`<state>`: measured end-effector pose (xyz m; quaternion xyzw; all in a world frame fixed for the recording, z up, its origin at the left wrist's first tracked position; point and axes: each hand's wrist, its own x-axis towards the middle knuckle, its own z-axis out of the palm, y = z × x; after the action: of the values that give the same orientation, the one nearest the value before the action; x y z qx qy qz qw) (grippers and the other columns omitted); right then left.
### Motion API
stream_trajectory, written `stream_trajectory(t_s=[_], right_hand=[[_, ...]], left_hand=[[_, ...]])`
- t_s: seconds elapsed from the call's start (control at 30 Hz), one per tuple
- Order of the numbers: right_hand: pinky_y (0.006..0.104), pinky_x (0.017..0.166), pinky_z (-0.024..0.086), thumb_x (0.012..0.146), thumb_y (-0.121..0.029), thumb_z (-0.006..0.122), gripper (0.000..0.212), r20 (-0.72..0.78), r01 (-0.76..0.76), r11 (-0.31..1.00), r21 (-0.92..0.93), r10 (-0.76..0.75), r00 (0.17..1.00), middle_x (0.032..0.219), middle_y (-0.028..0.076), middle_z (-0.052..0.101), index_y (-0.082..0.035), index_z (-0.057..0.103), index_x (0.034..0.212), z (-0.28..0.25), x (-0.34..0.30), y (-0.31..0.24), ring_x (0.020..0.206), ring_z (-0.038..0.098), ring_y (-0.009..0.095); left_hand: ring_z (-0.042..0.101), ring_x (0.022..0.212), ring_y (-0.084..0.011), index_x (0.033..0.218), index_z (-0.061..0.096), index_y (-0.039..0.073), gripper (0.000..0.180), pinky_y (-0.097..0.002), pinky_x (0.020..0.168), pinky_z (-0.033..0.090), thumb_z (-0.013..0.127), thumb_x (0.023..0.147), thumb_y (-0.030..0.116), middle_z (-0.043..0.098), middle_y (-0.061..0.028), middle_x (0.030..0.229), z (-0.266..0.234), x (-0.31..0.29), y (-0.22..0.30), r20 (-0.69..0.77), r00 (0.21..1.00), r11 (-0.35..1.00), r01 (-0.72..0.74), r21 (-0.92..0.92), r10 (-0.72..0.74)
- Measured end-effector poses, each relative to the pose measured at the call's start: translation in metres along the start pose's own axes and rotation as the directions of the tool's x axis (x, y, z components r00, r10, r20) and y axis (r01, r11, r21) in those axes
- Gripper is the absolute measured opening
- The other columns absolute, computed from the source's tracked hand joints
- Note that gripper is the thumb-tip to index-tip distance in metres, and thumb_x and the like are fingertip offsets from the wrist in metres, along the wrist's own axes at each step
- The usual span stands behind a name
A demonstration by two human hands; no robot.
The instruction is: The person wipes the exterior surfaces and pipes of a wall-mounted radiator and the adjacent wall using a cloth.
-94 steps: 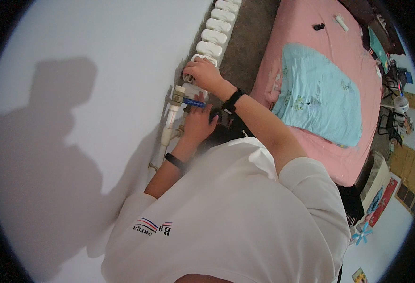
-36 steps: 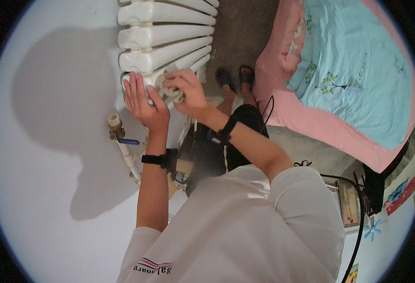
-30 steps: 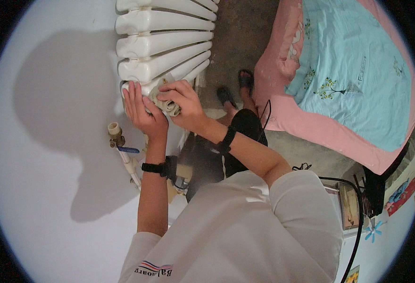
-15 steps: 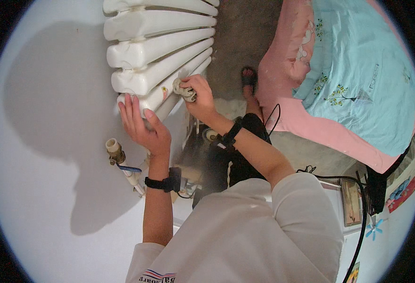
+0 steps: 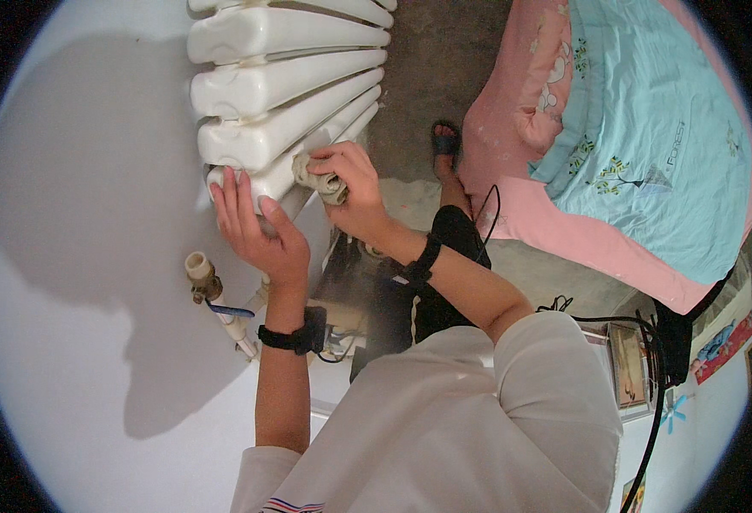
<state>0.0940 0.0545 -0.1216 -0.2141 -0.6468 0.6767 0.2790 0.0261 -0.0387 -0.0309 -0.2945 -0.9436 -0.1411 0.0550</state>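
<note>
A white sectional radiator stands against the wall, its rounded sections running from upper left toward the floor. My left hand rests with fingers stretched out on the top of the nearest section. Bunched in my right hand is a greyish-beige cloth, pressed against the front of that same nearest section. The fingers wrap round the cloth from above, and part of it sticks out beside them. Both wrists wear black straps.
Left of my forearm, a pipe with a brass valve and blue lever juts out near the wall. A bed with a pink sheet and light blue cover lies to the right. A black cable hangs at the lower right.
My right hand has moved slightly left and down along the section with the cloth, covering the small sticker seen before. My left hand stays in place on the radiator.
</note>
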Motion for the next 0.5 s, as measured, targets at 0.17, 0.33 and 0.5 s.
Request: stream_trajectory(t_s=[0.17, 0.33, 0.5], right_hand=[[0.0428, 0.093, 0.046, 0.061, 0.01, 0.062, 0.041, -0.028, -0.14, 0.99, -0.029, 0.139, 0.99, 0.111, 0.015, 0.062, -0.005, 0.063, 0.1, 0.0, -0.002, 0.039, 0.106, 0.057, 0.038], [0.0438, 0.096, 0.044, 0.064, 0.01, 0.059, 0.04, -0.052, -0.239, 0.968, -0.081, 0.236, 0.97, 0.11, 0.015, 0.061, -0.004, 0.061, 0.101, -0.002, -0.009, 0.092, 0.108, 0.056, 0.038], [0.0413, 0.093, 0.046, 0.072, 0.008, 0.066, 0.033, -0.067, -0.299, 0.943, -0.15, 0.292, 0.954, 0.109, 0.013, 0.062, -0.003, 0.061, 0.102, -0.011, -0.004, 0.113, 0.105, 0.058, 0.037]], left_hand=[[0.036, 0.143, -0.0442, 0.138, 0.053, -0.004, 0.05, -0.0542, 0.118, 0.026, 0.04, 0.107, 0.032, 0.048, -0.02, 0.149, 0.001, -0.002, -0.001, 0.004, 1.0, 1.0, 0.006, -0.005, -0.006], [0.037, 0.142, -0.0435, 0.139, 0.053, -0.003, 0.049, -0.0554, 0.117, 0.026, 0.038, 0.107, 0.031, 0.048, -0.0204, 0.149, 0.002, -0.004, -0.002, -0.011, 1.0, 1.0, -0.016, 0.017, 0.017], [0.037, 0.142, -0.0448, 0.138, 0.052, -0.003, 0.048, -0.0551, 0.117, 0.026, 0.038, 0.107, 0.03, 0.047, -0.0217, 0.149, 0.001, -0.001, 0.0, -0.008, 0.999, 0.999, -0.045, 0.02, 0.045]])
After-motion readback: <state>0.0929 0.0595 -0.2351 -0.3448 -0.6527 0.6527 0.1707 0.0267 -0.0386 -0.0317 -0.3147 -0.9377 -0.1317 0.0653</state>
